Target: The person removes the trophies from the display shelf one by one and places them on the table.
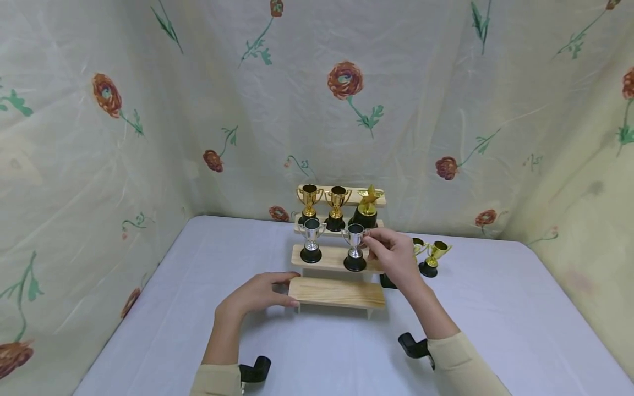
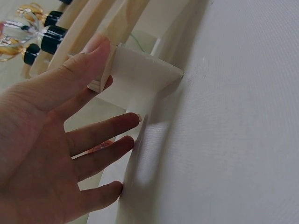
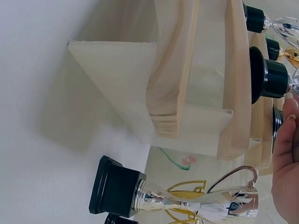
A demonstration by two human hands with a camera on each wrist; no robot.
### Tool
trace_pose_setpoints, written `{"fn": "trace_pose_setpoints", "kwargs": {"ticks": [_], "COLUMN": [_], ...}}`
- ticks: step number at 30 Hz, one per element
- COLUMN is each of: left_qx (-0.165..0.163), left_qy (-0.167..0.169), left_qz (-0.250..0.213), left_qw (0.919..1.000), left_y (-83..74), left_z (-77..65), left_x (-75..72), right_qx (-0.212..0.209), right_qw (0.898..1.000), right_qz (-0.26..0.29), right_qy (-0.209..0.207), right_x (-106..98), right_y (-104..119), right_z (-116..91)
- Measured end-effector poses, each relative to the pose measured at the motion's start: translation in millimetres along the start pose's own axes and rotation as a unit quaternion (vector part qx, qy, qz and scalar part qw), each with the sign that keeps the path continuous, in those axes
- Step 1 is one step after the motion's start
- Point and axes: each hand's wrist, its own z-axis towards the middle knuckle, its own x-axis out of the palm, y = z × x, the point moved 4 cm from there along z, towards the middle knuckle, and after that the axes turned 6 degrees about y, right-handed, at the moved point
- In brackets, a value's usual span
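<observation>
A tiered wooden display shelf stands on the table. My left hand holds the left end of its lowest step between thumb and index finger; the other fingers extend loosely in the left wrist view. My right hand pinches a silver trophy cup at its right side. Its black base is upright, right at the second step's surface. A matching silver cup stands left of it. Behind are two gold cups, one left and one centre, and a gold star trophy.
Right of the shelf, a small gold cup stands on the white-covered table. A larger silver trophy with a square black base stands beside the shelf, mostly hidden by my right hand in the head view. A flowered curtain surrounds the table.
</observation>
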Motion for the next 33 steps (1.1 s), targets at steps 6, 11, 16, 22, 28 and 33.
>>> {"fn": "trace_pose_setpoints", "kwargs": {"ticks": [6, 11, 16, 22, 28, 33], "left_qx": [0.000, -0.007, -0.012, -0.015, -0.010, -0.009], "left_qy": [0.001, 0.001, 0.000, -0.001, -0.002, -0.001], "left_qz": [-0.003, -0.007, -0.005, -0.002, 0.001, 0.001], "left_qw": [1.0000, 1.0000, 0.9999, 0.9999, 1.0000, 1.0000], "left_y": [-0.6, -0.5, 0.4, 0.7, -0.3, -0.7], "left_z": [0.1, 0.7, 1.6, 1.9, 1.2, 0.5], "left_x": [0.4, 1.2, 1.7, 1.1, 0.4, 0.4], "right_qx": [-0.003, 0.005, 0.002, 0.001, 0.012, 0.005], "right_qw": [1.000, 1.000, 1.000, 1.000, 1.000, 1.000], "right_qz": [-0.005, -0.002, 0.001, -0.009, 0.003, 0.025], "right_qy": [-0.002, -0.006, -0.002, 0.002, 0.002, -0.007], "right_x": [-1, -5, -9, -15, -20, -25], "right_y": [-21, -36, -38, -36, -39, -42], "right_z": [2, 1, -2, -5, -8, -12]}}
